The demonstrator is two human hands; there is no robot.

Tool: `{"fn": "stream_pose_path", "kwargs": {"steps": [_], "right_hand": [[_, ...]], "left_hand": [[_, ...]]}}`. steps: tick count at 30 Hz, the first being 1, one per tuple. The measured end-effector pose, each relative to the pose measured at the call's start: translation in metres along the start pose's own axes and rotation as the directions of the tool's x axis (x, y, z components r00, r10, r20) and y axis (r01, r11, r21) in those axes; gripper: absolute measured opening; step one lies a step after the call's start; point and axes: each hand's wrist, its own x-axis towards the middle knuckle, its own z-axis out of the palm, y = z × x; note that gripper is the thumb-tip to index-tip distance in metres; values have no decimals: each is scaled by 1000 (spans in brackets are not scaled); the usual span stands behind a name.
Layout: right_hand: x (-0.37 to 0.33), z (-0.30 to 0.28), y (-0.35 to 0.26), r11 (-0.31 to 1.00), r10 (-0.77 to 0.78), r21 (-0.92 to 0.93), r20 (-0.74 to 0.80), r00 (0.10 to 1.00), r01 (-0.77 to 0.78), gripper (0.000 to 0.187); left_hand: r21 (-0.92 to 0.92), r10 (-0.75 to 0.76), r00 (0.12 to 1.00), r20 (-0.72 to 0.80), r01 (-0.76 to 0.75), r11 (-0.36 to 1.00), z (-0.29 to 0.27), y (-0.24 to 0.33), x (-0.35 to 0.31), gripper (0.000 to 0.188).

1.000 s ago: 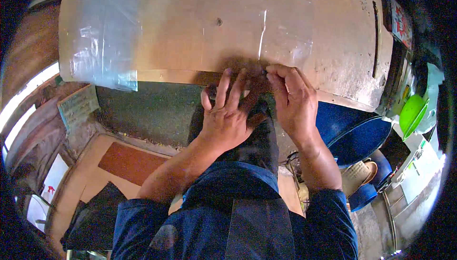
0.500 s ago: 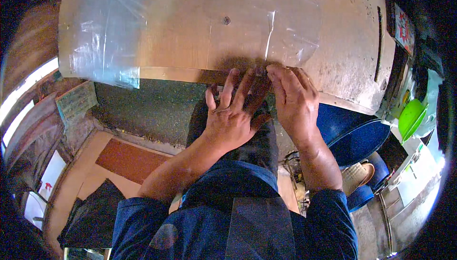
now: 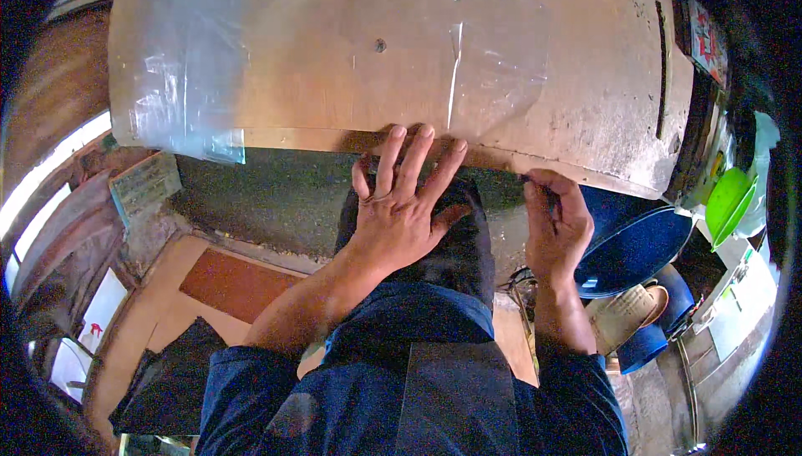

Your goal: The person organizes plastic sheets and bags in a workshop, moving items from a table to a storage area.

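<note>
A wooden table (image 3: 601, 80) spans the top of the view. On its middle lies a thin clear plastic sheet (image 3: 497, 63) with a bright crease running toward me. My left hand (image 3: 395, 218) is open at the near edge, its fingers spread and the longer fingertips touching the table rim by the sheet. Lower right of it, just off the edge, my right hand (image 3: 561, 222) is closed with thumb and fingers pinched together. Whatever that pinch holds, if anything, is too small and dark to tell. More clear plastic (image 3: 188, 80) lies on the table's left, one bluish corner hanging over the edge.
Below the table's right end stands a large blue tub (image 3: 639, 247), beside a woven beige item (image 3: 622, 314). A bright green bowl-like thing (image 3: 732, 205) is at far right. Dark cloth (image 3: 171, 377) and a reddish-brown board (image 3: 238, 285) lie at lower left.
My right hand has moved right and toward me, away from the left hand and off the table edge, into a tighter pinch. My left hand stays nearly in place, fingers spread.
</note>
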Motion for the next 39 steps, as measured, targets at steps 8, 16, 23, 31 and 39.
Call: {"fn": "stream_pose_path", "kwargs": {"steps": [8, 16, 23, 31, 39], "right_hand": [[-3, -10, 10, 996, 72, 52, -24, 997, -71, 13], [6, -13, 7, 996, 66, 53, -11, 998, -65, 11], [8, -12, -2, 1000, -11, 1, 7, 1000, 11, 11], [16, -14, -3, 999, -30, 25, -1, 1000, 30, 11], [31, 34, -31, 918, -367, -98, 162, 916, 385, 15]], "left_hand": [[-33, -49, 998, -34, 47, 998, -11, 8, 9, 77], [17, -19, 1000, -6, 20, 1000, -9, 6, 2, 70], [-97, 42, 998, -44, -46, 994, -1, -3, -17, 61], [-200, 30, 1000, 10, -27, 979, -4, -12, -40, 53], [-199, -31, 998, -47, 21, 980, -4, -15, -46, 51]]}}
